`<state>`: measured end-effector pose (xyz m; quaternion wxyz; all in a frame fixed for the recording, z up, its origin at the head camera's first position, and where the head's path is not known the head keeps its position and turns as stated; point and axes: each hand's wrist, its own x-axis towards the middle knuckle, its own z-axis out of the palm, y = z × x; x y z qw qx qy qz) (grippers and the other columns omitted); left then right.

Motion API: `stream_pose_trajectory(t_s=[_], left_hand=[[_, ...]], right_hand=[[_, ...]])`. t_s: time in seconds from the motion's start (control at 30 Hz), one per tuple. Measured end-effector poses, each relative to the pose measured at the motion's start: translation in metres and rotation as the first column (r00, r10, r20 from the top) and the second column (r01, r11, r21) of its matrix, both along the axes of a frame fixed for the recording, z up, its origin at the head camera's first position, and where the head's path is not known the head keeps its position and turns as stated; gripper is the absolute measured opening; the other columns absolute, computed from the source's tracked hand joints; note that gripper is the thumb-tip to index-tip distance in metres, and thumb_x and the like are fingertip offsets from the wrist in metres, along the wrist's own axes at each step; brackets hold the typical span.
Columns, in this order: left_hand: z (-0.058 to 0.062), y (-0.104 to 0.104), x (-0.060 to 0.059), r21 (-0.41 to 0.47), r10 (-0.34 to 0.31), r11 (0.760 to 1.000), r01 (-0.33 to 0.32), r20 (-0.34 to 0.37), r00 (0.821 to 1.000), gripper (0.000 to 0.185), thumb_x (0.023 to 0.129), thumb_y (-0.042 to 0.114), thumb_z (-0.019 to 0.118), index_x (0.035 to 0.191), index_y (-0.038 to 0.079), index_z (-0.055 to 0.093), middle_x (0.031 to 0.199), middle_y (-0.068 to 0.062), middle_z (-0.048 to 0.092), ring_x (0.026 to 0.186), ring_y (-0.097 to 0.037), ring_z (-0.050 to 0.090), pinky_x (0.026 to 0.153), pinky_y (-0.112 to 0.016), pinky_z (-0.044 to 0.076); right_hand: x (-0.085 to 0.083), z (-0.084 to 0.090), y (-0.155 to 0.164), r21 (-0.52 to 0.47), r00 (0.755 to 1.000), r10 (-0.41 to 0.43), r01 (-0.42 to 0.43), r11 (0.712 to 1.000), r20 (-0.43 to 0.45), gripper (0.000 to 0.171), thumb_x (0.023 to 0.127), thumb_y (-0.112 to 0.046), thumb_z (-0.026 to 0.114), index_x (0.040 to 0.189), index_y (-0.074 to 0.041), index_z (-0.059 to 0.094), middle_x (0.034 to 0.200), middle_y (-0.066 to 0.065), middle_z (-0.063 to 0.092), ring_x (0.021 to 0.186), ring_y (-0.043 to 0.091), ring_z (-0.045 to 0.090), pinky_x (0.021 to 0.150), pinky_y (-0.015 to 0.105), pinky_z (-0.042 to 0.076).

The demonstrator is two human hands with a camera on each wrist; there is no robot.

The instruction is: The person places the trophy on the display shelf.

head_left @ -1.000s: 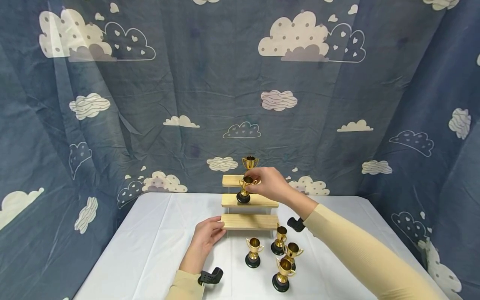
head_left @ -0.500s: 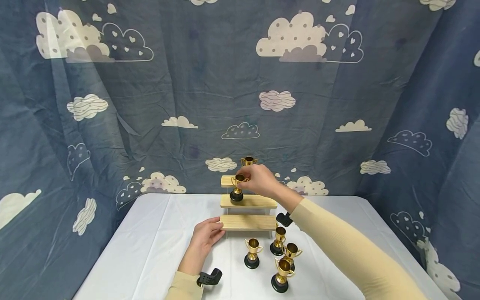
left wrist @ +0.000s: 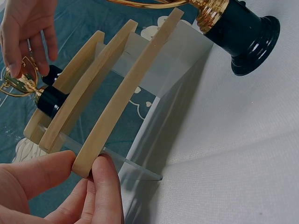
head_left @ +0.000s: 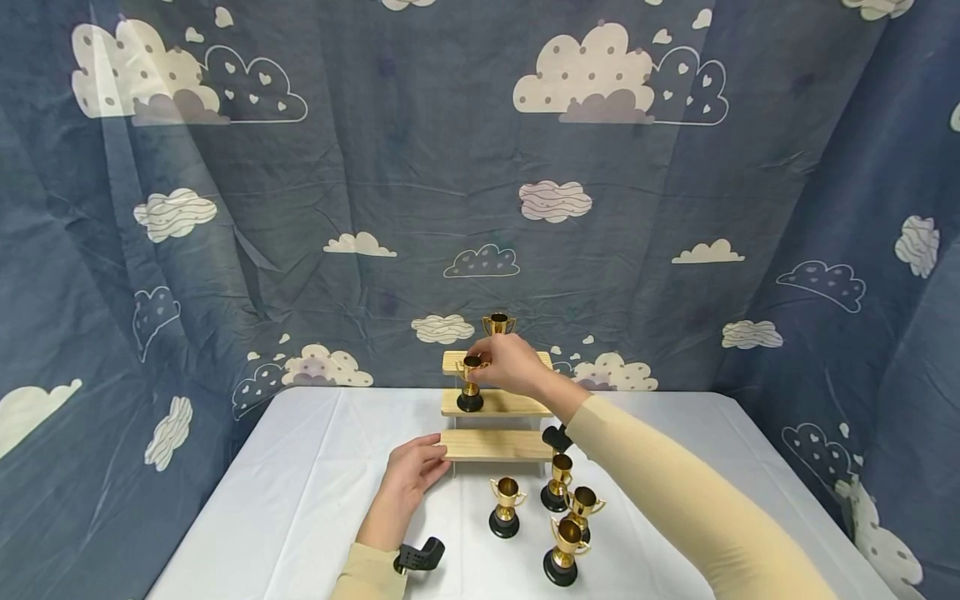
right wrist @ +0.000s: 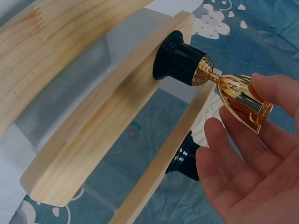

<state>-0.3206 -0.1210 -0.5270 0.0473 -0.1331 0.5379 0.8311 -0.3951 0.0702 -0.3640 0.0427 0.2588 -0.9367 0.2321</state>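
A three-step wooden display stand (head_left: 498, 445) on clear supports stands mid-table. My right hand (head_left: 513, 367) pinches the cup of a small gold trophy (head_left: 470, 401), whose black base touches the middle step near its left end. In the right wrist view this trophy (right wrist: 182, 60) stands square to the board, thumb on one side of the cup and fingers at the other. My left hand (head_left: 408, 475) grips the left end of the lowest step, thumb and fingers on either side of the board (left wrist: 126, 95). Another trophy (head_left: 498, 322) stands on the top step, partly hidden behind my right hand.
Several more trophies stand upright on the white tablecloth (head_left: 315, 500) before the stand: one trophy (head_left: 505, 510) in front of the lowest step, and a cluster to its right with a front trophy (head_left: 562, 554). A blue cloud-patterned curtain (head_left: 420, 192) hangs behind the table.
My right hand has carried the trophy leftward along the middle step, then lowered it onto the board. The left hand keeps its place on the lowest step.
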Motion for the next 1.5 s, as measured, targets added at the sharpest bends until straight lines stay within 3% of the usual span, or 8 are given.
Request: stream_pose_trajectory(t_s=[0.67, 0.97, 1.27, 1.5], left_hand=[[-0.0012, 0.0014, 0.0037, -0.017, -0.004, 1.0, 0.004, 0.006, 1.0, 0.048, 0.086, -0.009, 0.066, 0.132, -0.013, 0.056, 0.109, -0.022, 0.065, 0.088, -0.02, 0.069, 0.083, -0.033, 0.06], [-0.0006, 0.0018, 0.0036, -0.031, -0.016, 0.999, 0.016, -0.015, 1.0, 0.048, 0.088, -0.007, 0.066, 0.134, -0.012, 0.055, 0.121, -0.027, 0.062, 0.093, -0.021, 0.068, 0.086, -0.034, 0.059], [0.0003, 0.0012, 0.0025, -0.008, -0.003, 1.0, 0.003, -0.002, 1.0, 0.048, 0.086, -0.01, 0.066, 0.133, -0.013, 0.055, 0.108, -0.022, 0.065, 0.086, -0.019, 0.069, 0.082, -0.032, 0.06], [0.0033, -0.0003, 0.0037, -0.001, -0.013, 1.0, 0.013, -0.009, 1.0, 0.05, 0.087, -0.009, 0.066, 0.135, -0.014, 0.053, 0.111, -0.022, 0.063, 0.087, -0.019, 0.068, 0.086, -0.034, 0.059]], right_hand=[[0.0028, -0.0065, -0.0027, -0.007, 0.999, -0.04, 0.04, 0.999, -0.017, 0.038, 0.087, -0.032, 0.08, 0.122, -0.019, 0.073, 0.102, -0.001, 0.07, 0.09, 0.015, 0.064, 0.076, 0.036, 0.055], [0.0028, -0.0054, -0.0016, -0.014, 0.998, -0.046, 0.046, 0.999, -0.031, 0.039, 0.086, -0.031, 0.081, 0.123, -0.021, 0.072, 0.106, 0.0, 0.071, 0.094, 0.015, 0.065, 0.078, 0.037, 0.056], [0.0028, -0.0044, -0.0004, -0.012, 0.998, -0.048, 0.047, 0.999, -0.031, 0.04, 0.086, -0.031, 0.082, 0.124, -0.022, 0.071, 0.105, -0.001, 0.071, 0.094, 0.014, 0.065, 0.079, 0.036, 0.055], [0.0064, -0.0002, 0.0017, -0.004, 0.999, -0.048, 0.048, 0.999, -0.019, 0.043, 0.087, -0.03, 0.08, 0.127, -0.021, 0.07, 0.105, -0.002, 0.069, 0.092, 0.014, 0.064, 0.075, 0.034, 0.055]])
